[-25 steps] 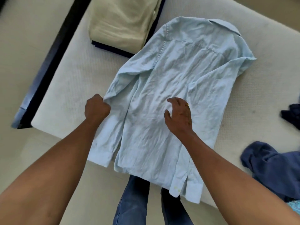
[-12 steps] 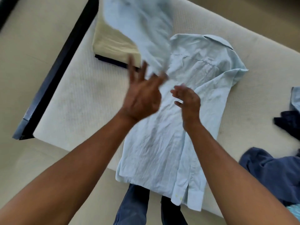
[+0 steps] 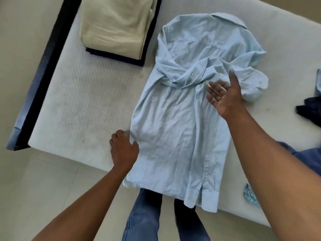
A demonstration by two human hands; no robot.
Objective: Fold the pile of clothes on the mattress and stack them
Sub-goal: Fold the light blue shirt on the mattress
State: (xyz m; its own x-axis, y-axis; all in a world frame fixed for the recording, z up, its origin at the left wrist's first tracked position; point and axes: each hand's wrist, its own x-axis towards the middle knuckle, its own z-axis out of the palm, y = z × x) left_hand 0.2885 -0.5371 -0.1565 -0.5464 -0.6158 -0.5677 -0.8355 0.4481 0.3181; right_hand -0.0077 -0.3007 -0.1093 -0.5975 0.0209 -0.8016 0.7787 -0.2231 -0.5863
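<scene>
Left fingers (image 3: pixel 117 135) curl; shirt (image 3: pixel 173 129) hold unclear.

The single view came from a camera worn on the person's head, facing forward and steeply down over the near edge of the mattress (image 3: pixel 86 105). It sat close. Both forearms entered from the bottom corners, and the left hand (image 3: pixel 124 151) and right hand (image 3: pixel 225 97) lay near mid-frame. The person's own legs (image 3: pixel 144 216) and the floor (image 3: pixel 34 188) showed along the bottom edge. The mattress ran slantwise across the frame, with the dark bed frame (image 3: pixel 43 75) at the left. The light blue shirt (image 3: pixel 173 129) filled the centre. The top edge cut off the folded stack (image 3: pixel 114 26), and the right edge cut off the dark clothes (image 3: pixel 309 112).
</scene>
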